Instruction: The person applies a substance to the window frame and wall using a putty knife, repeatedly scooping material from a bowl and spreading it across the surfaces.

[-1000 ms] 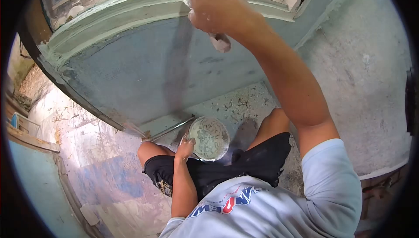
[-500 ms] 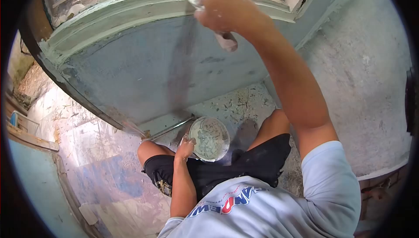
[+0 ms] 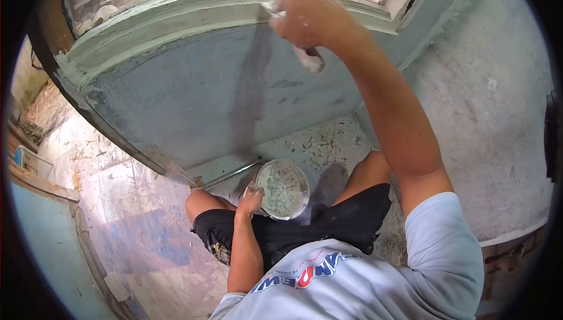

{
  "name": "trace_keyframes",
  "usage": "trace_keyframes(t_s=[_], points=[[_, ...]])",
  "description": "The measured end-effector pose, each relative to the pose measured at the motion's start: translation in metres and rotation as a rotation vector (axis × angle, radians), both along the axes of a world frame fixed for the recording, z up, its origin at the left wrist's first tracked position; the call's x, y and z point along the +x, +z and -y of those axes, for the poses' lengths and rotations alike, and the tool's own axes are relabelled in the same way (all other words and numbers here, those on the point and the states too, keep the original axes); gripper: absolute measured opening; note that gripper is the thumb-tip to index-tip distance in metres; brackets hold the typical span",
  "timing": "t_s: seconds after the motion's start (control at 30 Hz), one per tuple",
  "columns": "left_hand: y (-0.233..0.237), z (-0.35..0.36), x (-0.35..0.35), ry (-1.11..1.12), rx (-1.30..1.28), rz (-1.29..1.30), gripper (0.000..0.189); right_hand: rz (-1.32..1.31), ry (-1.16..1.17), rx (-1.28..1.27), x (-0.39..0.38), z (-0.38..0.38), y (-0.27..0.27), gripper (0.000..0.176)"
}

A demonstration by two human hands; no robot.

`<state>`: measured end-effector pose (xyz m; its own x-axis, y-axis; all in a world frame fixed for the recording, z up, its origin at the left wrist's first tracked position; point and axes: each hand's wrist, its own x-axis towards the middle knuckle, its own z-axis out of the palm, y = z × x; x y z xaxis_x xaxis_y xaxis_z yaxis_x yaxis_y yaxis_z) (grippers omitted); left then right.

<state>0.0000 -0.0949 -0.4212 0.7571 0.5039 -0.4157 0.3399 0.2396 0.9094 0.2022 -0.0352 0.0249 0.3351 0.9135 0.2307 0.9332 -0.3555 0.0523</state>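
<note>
My right hand (image 3: 311,16) is raised to the window ledge, its fingers wrapped round a putty knife. The pale, smeared handle (image 3: 309,60) of the putty knife sticks out below the fist, and a bit of its blade (image 3: 270,9) shows at the left, at the green-grey moulding (image 3: 205,18) under the window. Down between my knees, my left hand (image 3: 251,200) grips the rim of a round bucket (image 3: 305,200). Pale green putty (image 3: 282,188) lies in the bucket and coats its inside. The left fingertips are partly hidden at the rim.
A blue-grey wall (image 3: 182,91) stands in front of me below the window, and a rough grey wall (image 3: 492,132) is at the right. A metal rod (image 3: 229,174) lies on the floor along the wall base. Debris and paint stains mark the floor (image 3: 141,226).
My right hand, with the putty knife, has shifted slightly right along the moulding. The left hand stays on the bucket rim.
</note>
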Motion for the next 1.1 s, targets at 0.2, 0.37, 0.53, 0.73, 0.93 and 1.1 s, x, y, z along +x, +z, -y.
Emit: trace_keyframes(t_s=[0.2, 0.37, 0.53, 0.73, 0.93, 1.1], points=[[0.011, 0.004, -0.002, 0.08, -0.092, 0.022, 0.079, 0.015, -0.079, -0.006, 0.036, 0.011, 0.009, 0.024], [0.001, 0.0, 0.001, 0.023, -0.031, 0.055, 0.075, 0.029, 0.163, 0.093, 0.0, 0.001, -0.002, 0.023], [0.007, 0.0, 0.0, 0.02, -0.037, 0.04, 0.076, -0.05, 0.054, 0.071, 0.006, 0.001, -0.005, 0.024], [0.013, -0.002, -0.003, 0.038, -0.085, 0.057, 0.077, -0.121, -0.117, 0.086, 0.024, 0.008, 0.008, 0.02], [-0.03, 0.0, -0.002, -0.019, 0.086, 0.043, 0.076, 0.117, 0.155, 0.119, 0.007, -0.009, -0.015, 0.021], [-0.018, 0.002, -0.004, 0.082, -0.05, 0.063, 0.076, -0.029, -0.171, -0.013, 0.032, 0.002, 0.002, 0.024]])
